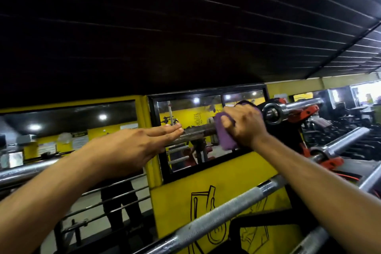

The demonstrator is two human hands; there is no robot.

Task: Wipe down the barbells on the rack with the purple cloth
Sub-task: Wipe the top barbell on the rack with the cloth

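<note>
Purple cloth: a folded purple microfibre cloth is wrapped round the dark, worn steel shaft of the top barbell, just inboard of that bar's chrome collar and sleeve.
Right hand: the right hand is closed over the purple cloth, fingers curled across the top and thumb side toward the camera, clamping the cloth to the shaft.
Left hand: the left hand is flat and open, fingers together and stretched toward the same shaft; the fingertips lie at the bar a little to the left of the cloth, and whether they touch it cannot be told.
Top barbell: it runs roughly level, its right end resting in a red-and-black rack cradle.
Other bars: a knurled chrome barbell slants across the foreground under the right forearm; another chrome bar lies to the right on a lower red cradle; a further chrome bar crosses at the far left.
Backdrop: a yellow wall with black line drawings stands behind the rack, with black-framed mirrors above it reflecting ceiling lights.
Ceiling: dark slatted panels fill the upper half.
</note>
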